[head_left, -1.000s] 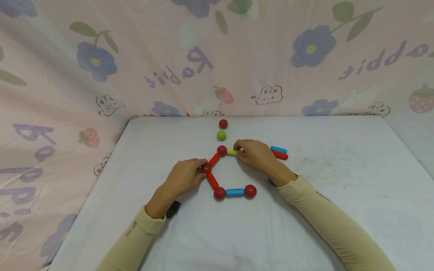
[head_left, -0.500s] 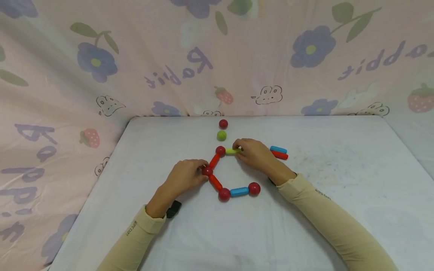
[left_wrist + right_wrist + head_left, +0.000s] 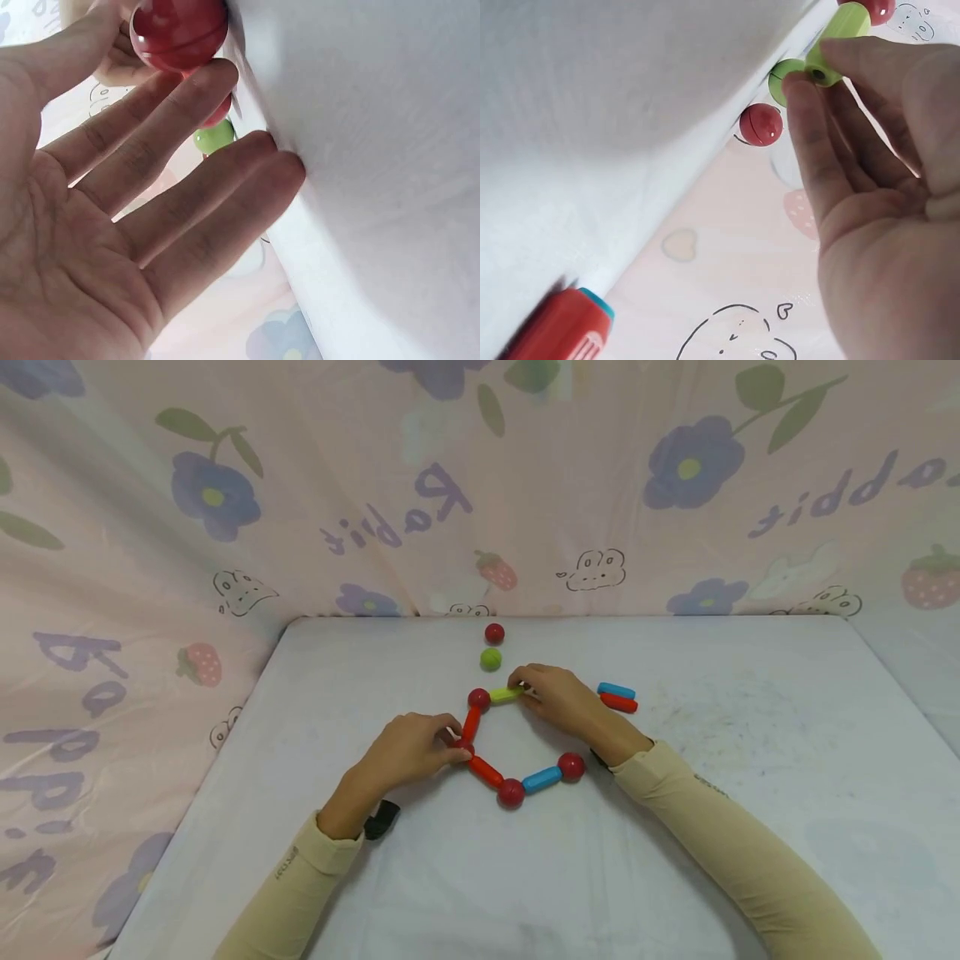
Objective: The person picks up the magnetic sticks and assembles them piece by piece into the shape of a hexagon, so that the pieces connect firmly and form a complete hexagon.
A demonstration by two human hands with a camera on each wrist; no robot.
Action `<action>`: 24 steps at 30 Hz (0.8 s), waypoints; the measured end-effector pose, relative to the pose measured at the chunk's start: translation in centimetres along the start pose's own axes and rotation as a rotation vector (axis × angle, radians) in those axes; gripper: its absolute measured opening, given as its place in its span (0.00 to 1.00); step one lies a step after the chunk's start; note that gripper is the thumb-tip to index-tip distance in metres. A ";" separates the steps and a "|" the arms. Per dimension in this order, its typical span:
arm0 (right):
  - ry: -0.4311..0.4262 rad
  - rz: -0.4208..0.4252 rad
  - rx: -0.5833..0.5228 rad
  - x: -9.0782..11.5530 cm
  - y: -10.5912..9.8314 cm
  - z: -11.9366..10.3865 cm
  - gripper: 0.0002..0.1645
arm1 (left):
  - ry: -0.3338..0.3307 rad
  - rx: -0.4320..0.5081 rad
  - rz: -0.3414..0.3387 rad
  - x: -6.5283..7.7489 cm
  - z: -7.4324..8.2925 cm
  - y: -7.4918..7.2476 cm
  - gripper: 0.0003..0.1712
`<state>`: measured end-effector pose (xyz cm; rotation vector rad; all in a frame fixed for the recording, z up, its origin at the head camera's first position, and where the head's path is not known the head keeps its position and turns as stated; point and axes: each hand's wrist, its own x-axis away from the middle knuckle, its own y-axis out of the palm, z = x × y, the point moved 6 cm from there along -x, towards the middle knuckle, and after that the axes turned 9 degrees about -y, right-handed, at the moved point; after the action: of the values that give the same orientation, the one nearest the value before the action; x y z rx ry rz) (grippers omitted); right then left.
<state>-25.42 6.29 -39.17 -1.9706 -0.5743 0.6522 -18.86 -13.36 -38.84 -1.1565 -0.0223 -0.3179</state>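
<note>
An open chain of balls and rods lies on the white table. My left hand (image 3: 408, 747) holds the red ball (image 3: 465, 750) at its left corner between thumb and index finger; the other fingers extend past it in the left wrist view. Two red rods (image 3: 486, 772) meet at this ball. The lower one leads to another red ball (image 3: 512, 793), a blue rod (image 3: 542, 779) and an end red ball (image 3: 572, 766). At the upper corner sits a red ball (image 3: 478, 699) with a yellow-green rod (image 3: 504, 695) attached. My right hand (image 3: 558, 697) pinches that rod's free end, whose hole faces the right wrist camera (image 3: 819, 74).
Behind the chain lie a loose green ball (image 3: 491, 659) and a loose red ball (image 3: 494, 633). A blue rod (image 3: 617, 691) and a red rod (image 3: 618, 702) lie side by side right of my right hand. A patterned cloth (image 3: 337, 527) hangs at the table's back edge.
The chain has turned counter-clockwise: its lower balls and blue rod have swung right and the blue end has risen. The upper ball and yellow-green rod have shifted left with my right hand.
</note>
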 end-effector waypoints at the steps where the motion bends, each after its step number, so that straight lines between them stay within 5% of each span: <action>1: 0.000 -0.005 0.003 -0.1 0.1 -0.1 0.15 | -0.010 0.010 -0.003 0.0 -0.1 -0.1 0.17; 7: 0.006 -0.032 -0.001 -0.2 0.7 -0.1 0.16 | -0.044 0.035 -0.009 -0.7 -0.8 -0.5 0.15; 16: -0.018 -0.010 -0.028 0.0 0.6 0.0 0.20 | -0.064 -0.040 -0.013 -3.7 -0.5 -0.7 0.28; 24: -0.054 -0.016 -0.041 -0.2 0.6 -0.6 0.20 | 0.015 -0.085 -0.018 -5.6 0.3 -0.4 0.23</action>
<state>-25.13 5.54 -39.40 -1.9894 -0.6406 0.6906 -24.30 -11.90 -39.32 -1.2390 -0.0058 -0.3458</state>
